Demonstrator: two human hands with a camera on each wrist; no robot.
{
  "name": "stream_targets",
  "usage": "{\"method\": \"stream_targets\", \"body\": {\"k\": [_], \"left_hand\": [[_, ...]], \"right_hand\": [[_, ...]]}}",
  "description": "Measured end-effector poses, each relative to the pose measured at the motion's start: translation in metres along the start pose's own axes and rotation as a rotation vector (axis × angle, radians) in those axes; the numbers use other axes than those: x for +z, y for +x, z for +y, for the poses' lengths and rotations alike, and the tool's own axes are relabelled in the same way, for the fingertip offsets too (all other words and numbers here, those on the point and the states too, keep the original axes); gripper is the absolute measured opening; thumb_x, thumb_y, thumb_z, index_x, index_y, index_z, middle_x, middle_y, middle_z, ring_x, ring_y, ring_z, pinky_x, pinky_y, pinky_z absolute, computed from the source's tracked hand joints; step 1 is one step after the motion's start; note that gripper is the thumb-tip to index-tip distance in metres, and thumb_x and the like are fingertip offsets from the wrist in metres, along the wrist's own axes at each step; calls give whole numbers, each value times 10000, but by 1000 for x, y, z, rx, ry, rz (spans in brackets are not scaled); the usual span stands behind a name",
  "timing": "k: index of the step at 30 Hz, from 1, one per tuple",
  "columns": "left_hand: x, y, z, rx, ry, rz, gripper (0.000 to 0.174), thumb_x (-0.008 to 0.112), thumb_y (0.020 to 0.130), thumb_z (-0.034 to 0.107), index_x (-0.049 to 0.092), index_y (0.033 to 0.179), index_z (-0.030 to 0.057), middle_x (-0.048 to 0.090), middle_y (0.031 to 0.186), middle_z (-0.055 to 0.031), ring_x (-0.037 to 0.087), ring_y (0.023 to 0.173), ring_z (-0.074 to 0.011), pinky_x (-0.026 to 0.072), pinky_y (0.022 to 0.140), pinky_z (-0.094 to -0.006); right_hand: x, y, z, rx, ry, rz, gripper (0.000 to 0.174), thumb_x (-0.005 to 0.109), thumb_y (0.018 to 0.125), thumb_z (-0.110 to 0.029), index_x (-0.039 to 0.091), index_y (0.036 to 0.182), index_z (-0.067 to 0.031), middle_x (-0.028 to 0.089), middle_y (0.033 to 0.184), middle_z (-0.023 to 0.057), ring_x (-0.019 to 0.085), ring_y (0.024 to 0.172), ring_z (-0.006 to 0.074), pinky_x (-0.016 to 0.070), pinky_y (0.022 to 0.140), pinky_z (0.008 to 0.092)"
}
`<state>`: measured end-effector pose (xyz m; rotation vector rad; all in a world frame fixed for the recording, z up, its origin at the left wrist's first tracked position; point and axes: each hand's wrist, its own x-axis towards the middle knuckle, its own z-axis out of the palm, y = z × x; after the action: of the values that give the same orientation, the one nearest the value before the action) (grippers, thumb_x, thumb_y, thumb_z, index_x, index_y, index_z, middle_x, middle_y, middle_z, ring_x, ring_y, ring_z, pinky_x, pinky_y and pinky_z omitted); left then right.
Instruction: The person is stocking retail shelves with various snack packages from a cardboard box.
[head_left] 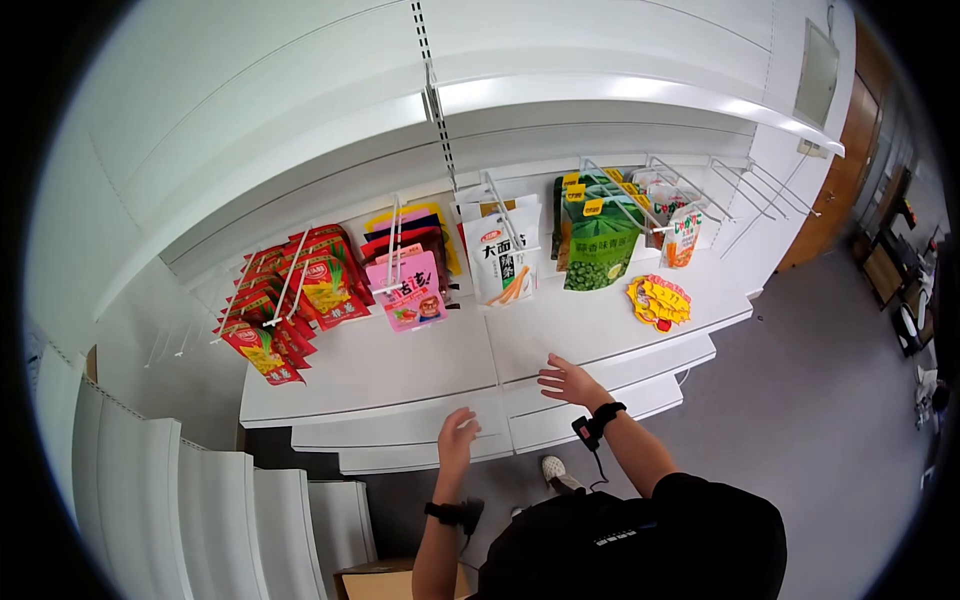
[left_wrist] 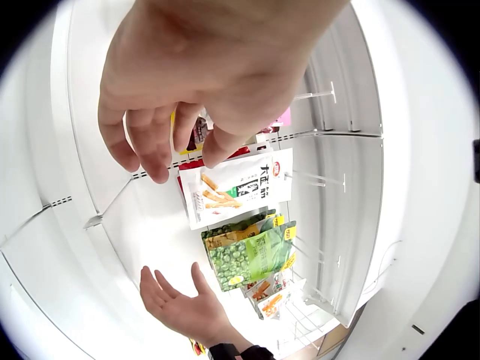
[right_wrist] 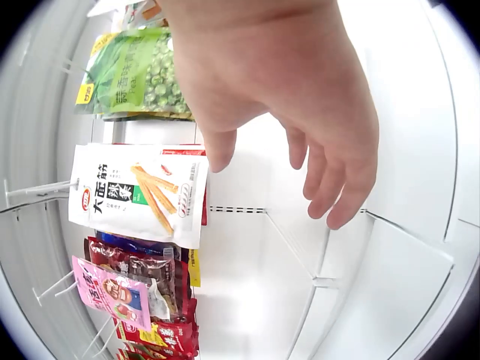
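Note:
My left hand [head_left: 458, 440] hovers in front of the shelf edge, fingers loosely bent and holding nothing. To its right, my right hand [head_left: 572, 382] reaches over the front of the top shelf board [head_left: 420, 375], empty, with fingers spread. Beyond both hands, a white snack bag [head_left: 508, 262] with pictured sticks hangs from a hook. A pink snack bag [head_left: 408, 292] hangs left of it, and green pea snack bags [head_left: 603, 240] hang to the right. In the right wrist view, the white bag [right_wrist: 135, 193] appears beyond the thumb, apart from it. Yellow packets [head_left: 658, 302] lie on the board at right.
Red snack bags [head_left: 330, 290] fill the hooks at far left. White-and-orange bags [head_left: 683, 235] hang beside bare wire hooks [head_left: 765, 190] at right. An upper shelf [head_left: 620, 90] juts out above the bags. Stepped shelves [head_left: 215, 490] stand at lower left, near a cardboard box [head_left: 385, 583].

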<state>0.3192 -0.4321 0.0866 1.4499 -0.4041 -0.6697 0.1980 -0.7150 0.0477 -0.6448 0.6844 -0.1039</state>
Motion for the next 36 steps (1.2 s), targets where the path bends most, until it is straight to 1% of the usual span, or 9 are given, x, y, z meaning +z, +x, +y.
{"method": "stream_targets", "body": {"k": [4, 5, 9, 13, 20, 23, 29, 32, 36], "left_hand": [[1, -15, -7, -39, -18, -5, 323, 573, 880, 123, 530, 1192, 50, 598, 1119, -85, 616, 878, -164, 463, 739, -269], [0, -19, -9, -49, -18, -7, 321, 572, 881, 124, 531, 1191, 50, 599, 1119, -85, 616, 879, -164, 464, 740, -269], [-7, -31, -18, -77, -21, -24, 324, 574, 878, 132, 534, 1187, 45, 606, 1102, -81, 616, 877, -163, 461, 735, -269], [-8, -43, -23, -80, -44, -7, 330, 591, 868, 150, 542, 1173, 35, 617, 1062, -75, 613, 863, -157, 452, 715, -265], [2, -51, -24, -61, -64, 3, 323, 619, 875, 211, 563, 1138, 30, 623, 1001, -65, 614, 827, -145, 446, 684, -252], [8, -57, -18, -73, -25, 8, 266, 556, 901, 163, 566, 1138, 44, 631, 1037, -63, 608, 865, -151, 467, 737, -264], [21, -77, -24, -90, -55, 18, 275, 566, 895, 179, 568, 1131, 37, 628, 1041, -68, 609, 862, -155, 467, 744, -264], [30, -99, -24, -101, -117, 28, 269, 608, 880, 168, 579, 1109, 30, 623, 980, -48, 602, 815, -137, 441, 686, -244], [41, -133, -28, -89, -133, 57, 220, 586, 888, 121, 590, 1081, 16, 627, 961, -52, 595, 794, -133, 448, 687, -246]], "right_hand": [[-10, -22, 36, 35, 208, 19, 741, 693, 800, -434, 340, 1343, -76, 430, 1321, 150, 454, 1204, 317, 422, 974, 479], [-13, -26, 43, 40, 213, 25, 763, 690, 803, -433, 325, 1358, -57, 429, 1328, 150, 448, 1212, 322, 410, 988, 484], [-14, -43, 65, 46, 265, 41, 748, 646, 836, -442, 307, 1368, -41, 385, 1371, 158, 418, 1242, 313, 400, 1010, 471], [-16, -56, 81, 52, 307, 51, 735, 642, 841, -438, 316, 1366, -41, 396, 1363, 157, 420, 1240, 309, 398, 1011, 467], [-24, -74, 94, 33, 324, 33, 666, 582, 879, -443, 341, 1357, -47, 407, 1360, 142, 419, 1241, 302, 386, 1014, 462], [-27, -82, 93, 44, 364, 47, 651, 576, 884, -435, 346, 1357, -51, 406, 1363, 139, 419, 1242, 298, 383, 1017, 458], [-39, -105, 97, 44, 397, 40, 652, 564, 894, -419, 321, 1378, -56, 396, 1375, 144, 407, 1258, 295, 380, 1018, 459], [-50, -125, 103, 48, 405, 34, 651, 560, 896, -416, 319, 1379, -52, 394, 1379, 148, 410, 1254, 302, 381, 1013, 463], [-70, -150, 117, 44, 404, 32, 701, 607, 866, -415, 309, 1381, -43, 418, 1352, 159, 434, 1225, 318, 399, 991, 476]]}}
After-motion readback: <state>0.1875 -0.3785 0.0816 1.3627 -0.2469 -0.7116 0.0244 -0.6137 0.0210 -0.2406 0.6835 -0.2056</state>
